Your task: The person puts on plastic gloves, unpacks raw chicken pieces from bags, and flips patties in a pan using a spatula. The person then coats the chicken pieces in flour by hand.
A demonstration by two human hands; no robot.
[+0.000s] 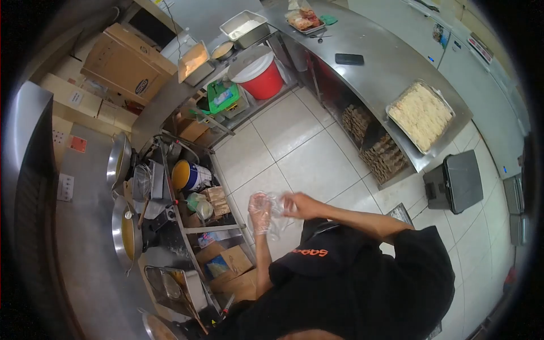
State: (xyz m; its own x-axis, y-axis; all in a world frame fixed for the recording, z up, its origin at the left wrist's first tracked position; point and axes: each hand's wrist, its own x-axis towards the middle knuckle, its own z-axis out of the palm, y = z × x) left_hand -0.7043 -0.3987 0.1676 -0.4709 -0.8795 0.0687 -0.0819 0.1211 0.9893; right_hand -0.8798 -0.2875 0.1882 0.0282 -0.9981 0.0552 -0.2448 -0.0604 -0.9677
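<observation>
My left hand [260,212] wears a thin see-through plastic glove, wrinkled about the wrist. Its fingers look curled in against more clear film. Between the two hands hangs a loose clear plastic glove [276,211], its lower part drooping over the floor. My right hand [301,206] comes in from the right, its back bare, with the fingers closed at the edge of this film. The fingertips of both hands are partly blurred by the shiny plastic. Both hands are in front of my black shirt [362,277], above the tiled floor [277,147].
A steel counter [385,45] at right carries a tray of pale crumbly food [420,116] and a phone [349,59]. Woks [126,229] line the stove at left. A red bucket [263,82], a paint-type pail [190,175] and a dark bin [462,181] stand around.
</observation>
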